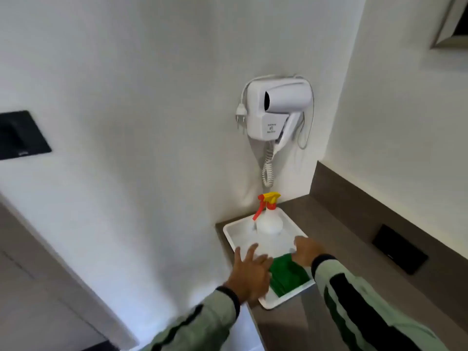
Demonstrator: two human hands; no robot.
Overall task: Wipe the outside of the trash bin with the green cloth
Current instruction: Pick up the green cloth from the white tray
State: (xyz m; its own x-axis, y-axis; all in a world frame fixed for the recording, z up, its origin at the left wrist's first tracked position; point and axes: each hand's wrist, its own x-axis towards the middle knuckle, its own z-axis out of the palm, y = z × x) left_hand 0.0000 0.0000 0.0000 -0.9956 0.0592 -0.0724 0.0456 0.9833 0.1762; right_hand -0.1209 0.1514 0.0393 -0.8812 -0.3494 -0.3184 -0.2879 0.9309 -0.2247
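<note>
Your right grip (305, 250) looks closed on the green cloth's (287, 274) far corner; your left grip (249, 271) hovers spread, empty. Lift it clear of the tray (240, 235), not nudging the spray bottle (268, 219).

A soft green cloth (287, 274) lies in a glossy white plastic tray (238, 233) on a matt brown-grey countertop (342, 224), under a smooth white plastic hairdryer (277, 108).

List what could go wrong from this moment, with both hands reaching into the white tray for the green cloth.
1. The spray bottle stands upright in the white tray just beyond both hands; a quick pull on the green cloth could knock it over.
2. The tray's near corner seems to overhang the counter edge, so pressure from the left hand might tip it.
3. The right hand touches only the cloth's far edge, so its grip may slip.
</note>
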